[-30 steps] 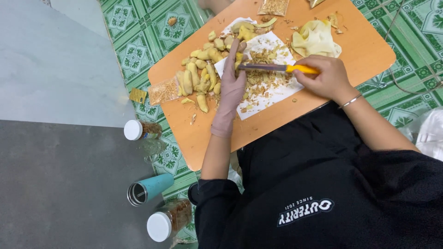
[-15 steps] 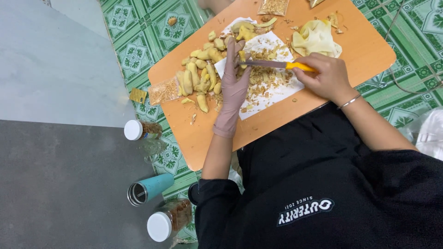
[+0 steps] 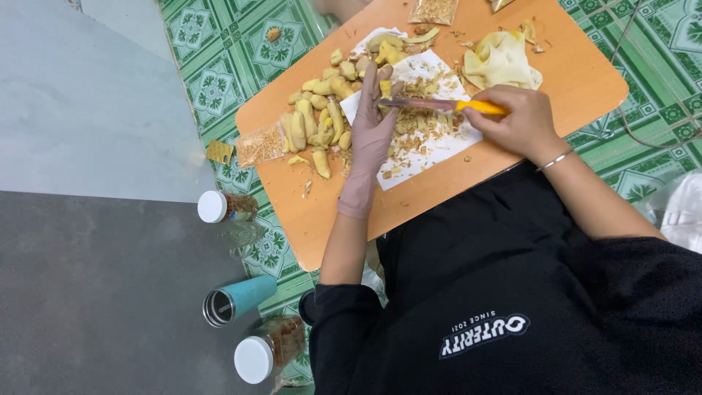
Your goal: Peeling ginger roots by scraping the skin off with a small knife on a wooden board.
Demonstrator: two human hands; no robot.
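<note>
Soft, even daylight fills the scene with no glare, the orange table (image 3: 556, 80) and green patterned floor mat (image 3: 219, 51) bright and sharp, only faint shadows lying under the hands (image 3: 373, 135), while the black shirt (image 3: 526, 307) reads dark with little detail and straight lines bow slightly near the frame edges.

Left hand (image 3: 371, 132), in a pale glove, pins a small yellow ginger piece (image 3: 385, 88) on the white sheet (image 3: 431, 150). Right hand (image 3: 515, 121), bare, grips a yellow-handled knife (image 3: 446, 105), blade apparently touching that piece. Peeled ginger pile (image 3: 318, 121) lies at nine o'clock of the gloved hand on the orange bench (image 3: 578, 80). Two white-capped jars (image 3: 252, 355) and a teal flask (image 3: 238, 298) stand on the floor at seven o'clock.
</note>
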